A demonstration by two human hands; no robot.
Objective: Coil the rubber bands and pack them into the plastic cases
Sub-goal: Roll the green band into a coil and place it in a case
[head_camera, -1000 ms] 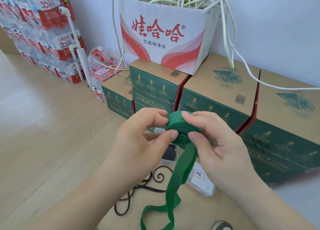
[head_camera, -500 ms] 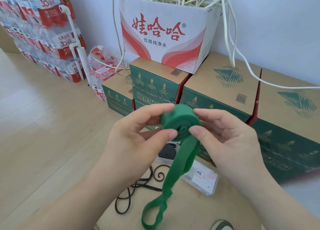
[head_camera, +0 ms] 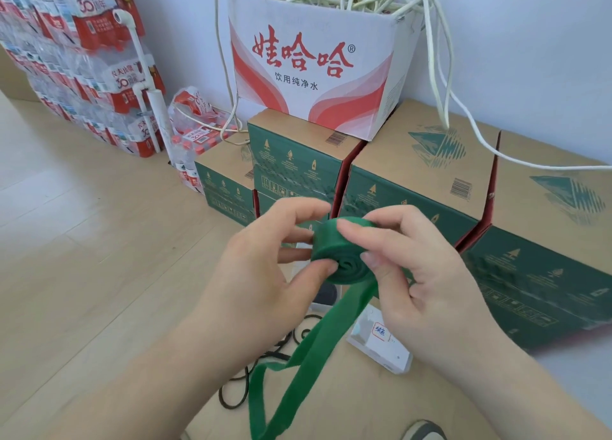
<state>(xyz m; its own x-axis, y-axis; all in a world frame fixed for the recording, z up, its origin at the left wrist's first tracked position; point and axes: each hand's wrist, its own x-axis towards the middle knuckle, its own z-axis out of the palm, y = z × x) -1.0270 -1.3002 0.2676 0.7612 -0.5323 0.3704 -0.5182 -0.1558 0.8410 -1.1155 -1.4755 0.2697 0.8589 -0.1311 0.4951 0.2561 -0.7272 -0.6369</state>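
The green rubber band (head_camera: 334,244) looks matt; below it lies a clear glossy plastic case (head_camera: 394,357); behind it, matt cardboard boxes (head_camera: 420,155).

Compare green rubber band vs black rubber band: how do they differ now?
The green rubber band is wide and flat; the black rubber band is much thinner. The green is partly coiled, tail hanging; the black sprawls uncoiled. The left hand and right hand pinch the green; the black lies untouched below. Neither is cased yet.

A storeroom: stacked water-bottle packs (head_camera: 82,65) and cartons (head_camera: 420,188) along a wall.
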